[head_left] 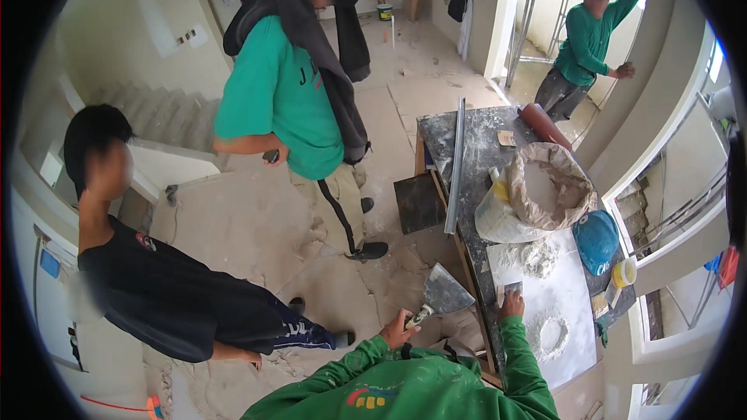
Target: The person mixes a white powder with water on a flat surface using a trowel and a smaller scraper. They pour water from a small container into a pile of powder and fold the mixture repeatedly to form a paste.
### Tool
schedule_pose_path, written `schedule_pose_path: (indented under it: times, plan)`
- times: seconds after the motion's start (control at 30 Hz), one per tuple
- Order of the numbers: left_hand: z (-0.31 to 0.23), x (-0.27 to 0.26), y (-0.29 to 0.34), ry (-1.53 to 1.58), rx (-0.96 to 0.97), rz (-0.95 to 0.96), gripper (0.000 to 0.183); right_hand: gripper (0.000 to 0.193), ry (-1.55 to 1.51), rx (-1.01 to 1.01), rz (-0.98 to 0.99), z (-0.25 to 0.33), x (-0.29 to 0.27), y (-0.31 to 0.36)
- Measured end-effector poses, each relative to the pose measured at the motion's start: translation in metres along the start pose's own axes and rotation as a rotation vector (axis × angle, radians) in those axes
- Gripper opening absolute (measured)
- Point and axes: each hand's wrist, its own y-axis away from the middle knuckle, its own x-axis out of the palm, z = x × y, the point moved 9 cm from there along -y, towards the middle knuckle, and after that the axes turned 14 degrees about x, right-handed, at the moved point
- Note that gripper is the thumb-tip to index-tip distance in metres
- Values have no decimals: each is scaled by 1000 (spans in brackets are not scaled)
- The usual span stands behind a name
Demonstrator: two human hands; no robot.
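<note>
My left hand [398, 332] is closed around the handle of a wide putty knife [447, 293], held beside the table with its broad, smeared blade up. Over the table's near side, my right hand [512, 306] grips a small scraper [511, 288] at the left edge of a white board [572, 303]. Just beyond it lies a heap of white powder [538, 259]. To the right of my right hand, more powder forms a ring [552, 334] on the board. Behind the heap stands a white bucket [498, 218] with an open paper sack [587, 202] of powder.
The dark table [475, 155] carries a long metal profile [457, 163], a reddish roll [545, 126], a blue hard hat [595, 241] and a yellow-white tub [624, 272]. Two people stand left, one in black [171, 288], one in green [272, 101]. Another person [583, 43] stands at the doorway.
</note>
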Motion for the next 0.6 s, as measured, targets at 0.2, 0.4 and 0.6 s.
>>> schedule_pose_path:
  times: [0.2, 0.4, 0.6]
  plan:
    - [-34, 9, -12, 407, -66, -35, 48, 38, -120, 41, 5, -14, -23, -24]
    - [-60, 36, -12, 362, 18, -149, 41, 22, -571, 116, -66, -65, -132, 13]
    - [-110, 99, -3, 626, -122, -155, 59, 19, -1774, 465, 584, -109, -67, 95]
